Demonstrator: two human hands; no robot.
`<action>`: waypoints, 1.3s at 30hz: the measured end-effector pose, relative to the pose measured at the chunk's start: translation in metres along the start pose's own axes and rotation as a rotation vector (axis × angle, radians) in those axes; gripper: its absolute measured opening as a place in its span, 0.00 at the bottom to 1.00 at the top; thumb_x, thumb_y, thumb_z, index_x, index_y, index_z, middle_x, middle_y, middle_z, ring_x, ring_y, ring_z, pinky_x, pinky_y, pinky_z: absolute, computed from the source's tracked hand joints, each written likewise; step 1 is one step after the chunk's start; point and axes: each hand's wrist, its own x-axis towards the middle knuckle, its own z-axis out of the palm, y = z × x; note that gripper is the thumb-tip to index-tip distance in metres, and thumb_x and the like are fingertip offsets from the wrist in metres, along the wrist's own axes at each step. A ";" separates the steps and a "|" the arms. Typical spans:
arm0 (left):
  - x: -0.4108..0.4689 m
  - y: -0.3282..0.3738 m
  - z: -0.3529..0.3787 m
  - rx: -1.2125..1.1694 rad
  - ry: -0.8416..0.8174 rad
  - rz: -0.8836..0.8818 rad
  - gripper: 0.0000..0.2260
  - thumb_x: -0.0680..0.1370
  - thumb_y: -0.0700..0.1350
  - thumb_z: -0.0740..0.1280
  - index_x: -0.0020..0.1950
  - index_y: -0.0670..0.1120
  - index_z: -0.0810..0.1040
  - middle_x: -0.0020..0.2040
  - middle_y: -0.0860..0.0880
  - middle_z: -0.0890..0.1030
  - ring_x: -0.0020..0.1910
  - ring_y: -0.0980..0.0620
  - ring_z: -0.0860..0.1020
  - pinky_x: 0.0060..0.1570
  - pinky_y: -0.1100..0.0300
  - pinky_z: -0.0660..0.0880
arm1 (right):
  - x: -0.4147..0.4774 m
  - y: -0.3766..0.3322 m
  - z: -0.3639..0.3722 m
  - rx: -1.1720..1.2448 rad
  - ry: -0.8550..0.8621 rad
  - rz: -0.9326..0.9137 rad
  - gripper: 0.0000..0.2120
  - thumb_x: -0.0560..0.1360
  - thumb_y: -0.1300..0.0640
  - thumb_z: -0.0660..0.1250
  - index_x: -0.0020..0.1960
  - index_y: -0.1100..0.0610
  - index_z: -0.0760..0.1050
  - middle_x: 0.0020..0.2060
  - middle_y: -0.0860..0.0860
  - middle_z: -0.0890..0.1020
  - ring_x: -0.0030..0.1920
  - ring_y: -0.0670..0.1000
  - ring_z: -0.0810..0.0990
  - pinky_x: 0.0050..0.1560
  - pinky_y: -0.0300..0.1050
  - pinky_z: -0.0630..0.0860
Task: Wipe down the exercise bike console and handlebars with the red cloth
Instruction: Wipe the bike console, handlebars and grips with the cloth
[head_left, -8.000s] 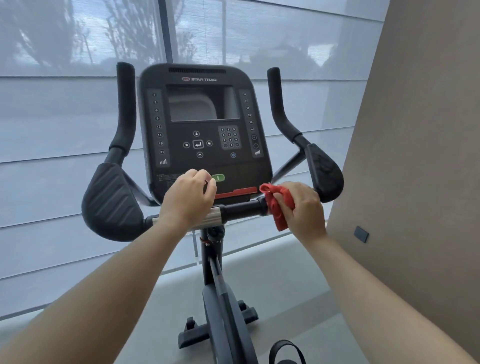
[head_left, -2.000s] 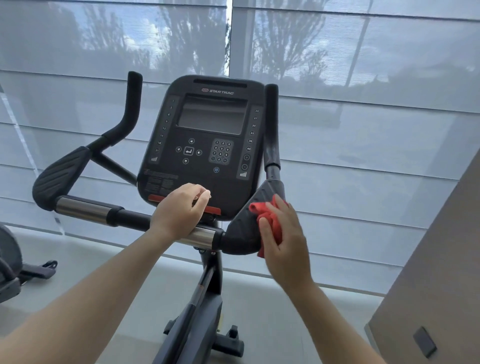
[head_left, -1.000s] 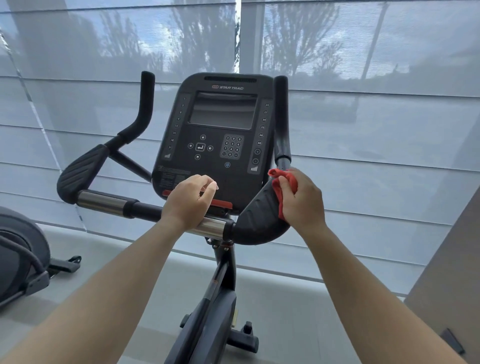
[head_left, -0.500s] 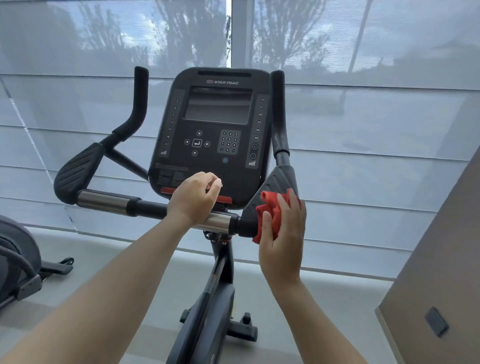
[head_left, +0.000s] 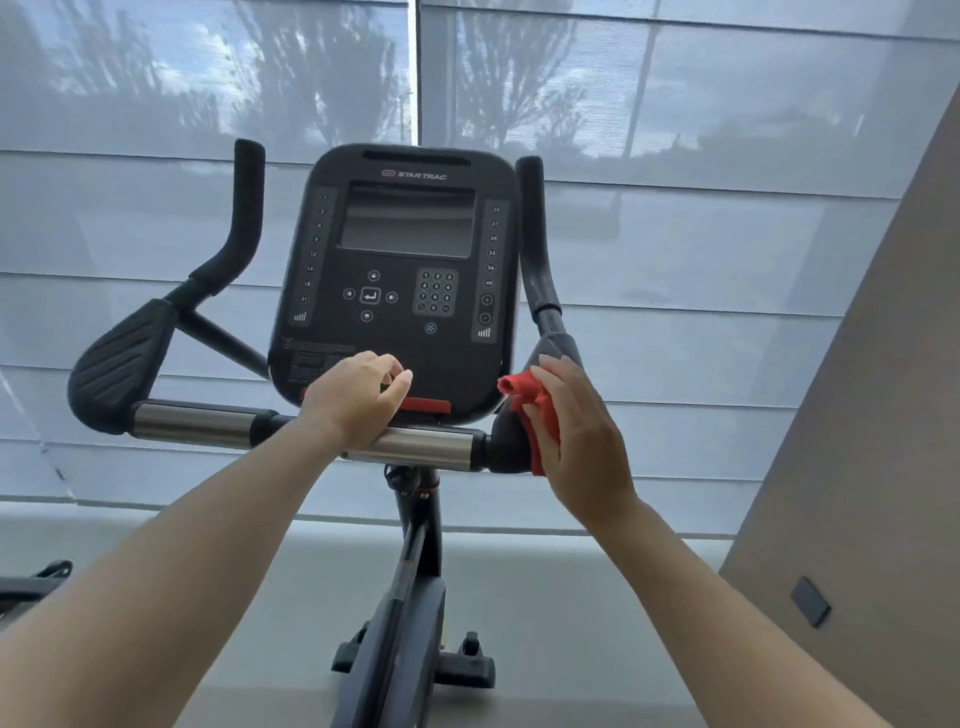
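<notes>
1. Console (head_left: 400, 280): black, upright at the centre of my feed, marked STAR TRAC along its top. It has a dark screen, a keypad beneath it, and a column of numbers down each side.
2. Crossbar (head_left: 415, 447): runs below the console, with steel sleeves and black sections.
3. Left hand (head_left: 353, 400): I log it as closed, fingers curled over the crossbar just under the console's lower edge.
4. Red cloth (head_left: 524, 395): bunched and trapped between the right hand and the right handlebar pad (head_left: 504, 441), at the right end of the crossbar. One fold pokes out towards the console.
5. Right hand (head_left: 576, 436): I read it as flat, fingers straight and pointing up, pressing the cloth onto the pad's outer face.
6. Right upright grip (head_left: 535, 244): black, rises from that pad beside the console.
7. Left handlebar pad (head_left: 122, 358): ribbed black, at the left end of the crossbar, with its own upright grip (head_left: 241, 208) above it.
8. Bike post (head_left: 415, 545): drops from the crossbar to black feet on the floor.
9. Surroundings: grey window blinds (head_left: 675, 130) behind, a beige wall (head_left: 883, 415) at right carrying a dark plate (head_left: 810, 601), and part of another machine (head_left: 31, 582) at the left edge.
</notes>
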 end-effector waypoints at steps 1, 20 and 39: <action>-0.001 -0.009 -0.002 -0.014 -0.042 -0.006 0.21 0.76 0.59 0.49 0.52 0.50 0.76 0.48 0.51 0.76 0.53 0.50 0.74 0.53 0.50 0.72 | 0.005 -0.001 0.001 -0.037 -0.038 0.016 0.17 0.78 0.51 0.57 0.61 0.58 0.74 0.60 0.53 0.78 0.64 0.56 0.73 0.63 0.56 0.71; -0.007 -0.012 -0.002 -0.035 -0.168 0.021 0.22 0.81 0.55 0.46 0.50 0.47 0.76 0.46 0.47 0.76 0.51 0.48 0.73 0.53 0.51 0.69 | 0.011 0.000 -0.011 -0.095 -0.064 -0.047 0.14 0.77 0.48 0.61 0.52 0.57 0.78 0.45 0.50 0.82 0.47 0.51 0.79 0.49 0.39 0.73; -0.007 -0.016 -0.001 -0.020 -0.112 0.024 0.21 0.81 0.56 0.47 0.48 0.48 0.76 0.44 0.49 0.76 0.48 0.49 0.73 0.49 0.51 0.70 | -0.005 -0.006 0.004 -0.190 -0.191 -0.334 0.20 0.76 0.41 0.62 0.60 0.51 0.76 0.59 0.47 0.79 0.63 0.52 0.75 0.58 0.48 0.72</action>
